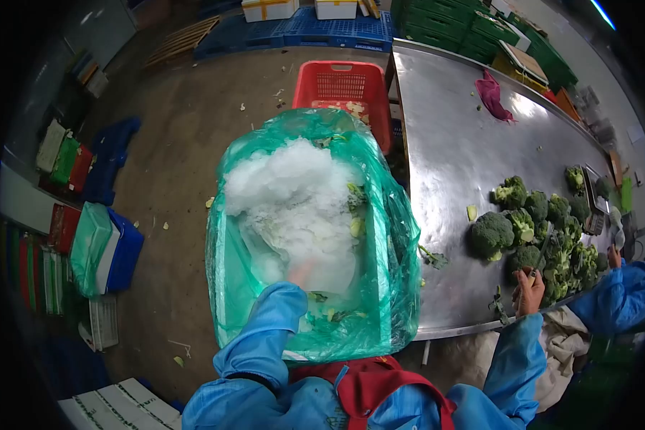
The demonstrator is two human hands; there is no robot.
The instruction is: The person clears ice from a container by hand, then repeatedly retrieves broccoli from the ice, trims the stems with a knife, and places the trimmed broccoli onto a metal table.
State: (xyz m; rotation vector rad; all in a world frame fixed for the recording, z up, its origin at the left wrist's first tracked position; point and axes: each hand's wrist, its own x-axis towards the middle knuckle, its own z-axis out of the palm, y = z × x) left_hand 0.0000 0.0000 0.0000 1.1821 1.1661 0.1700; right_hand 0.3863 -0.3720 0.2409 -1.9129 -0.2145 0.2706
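My left hand (301, 272) reaches into a heap of crushed ice (294, 193), its fingers mostly hidden. The ice lies in a box lined with green plastic film (401, 265), with bits of broccoli leaf along its inner sides. On the metal table's near edge, my right hand (529, 292) is closed around a small knife (545, 251), its thin blade pointing away from me. Right beside that hand is a pile of broccoli heads (491, 233).
A red crate (342, 72) with scraps stands beyond the lined box, beside the metal table (444, 143). A pink cloth (491, 97) lies on the tabletop. At the right, another person's hand (614, 256) and blue sleeve are near a scale. Blue pallets (308, 29) lie behind.
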